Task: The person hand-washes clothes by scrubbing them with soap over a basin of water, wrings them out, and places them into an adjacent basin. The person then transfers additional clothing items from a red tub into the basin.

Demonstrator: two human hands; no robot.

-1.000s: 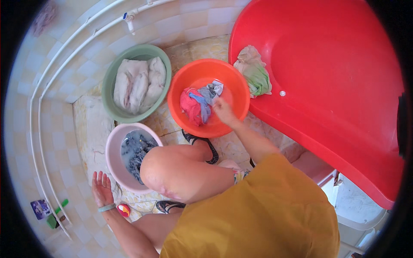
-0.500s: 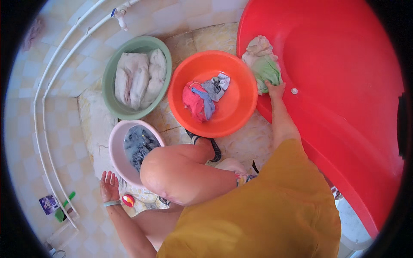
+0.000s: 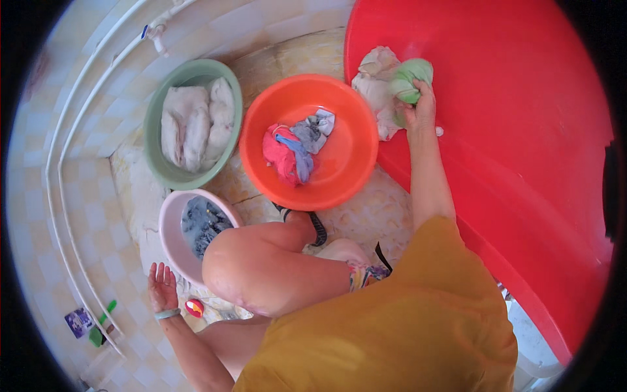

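Observation:
My right hand [image 3: 422, 108] is closed around a bunched light green cloth [image 3: 410, 77], held at the edge of a large red plastic tub or basin [image 3: 509, 124]. Beside it, a crumpled off-white cloth [image 3: 377, 88] hangs over the red rim; whether the two are one piece I cannot tell. My left hand [image 3: 162, 287] is open with nothing in it, palm up and fingers extended, close to a pale pink basin [image 3: 172, 243]. Dark cloth [image 3: 205, 225] soaks in cloudy water in that basin. An orange basin [image 3: 353, 160] holds a pink, blue and grey bundle of wet cloth [image 3: 294, 153].
A green basin [image 3: 155, 127] with white cloth [image 3: 189, 124] stands at the far left. White pipes [image 3: 60, 196] and a tap [image 3: 157, 39] run along the tiled wall. A green brush [image 3: 96, 336] and a small red-yellow round object [image 3: 194, 308] lie at lower left.
My right hand has moved up and gathered the green cloth into a bunch, pulling it right, away from the off-white part. My left hand has barely moved.

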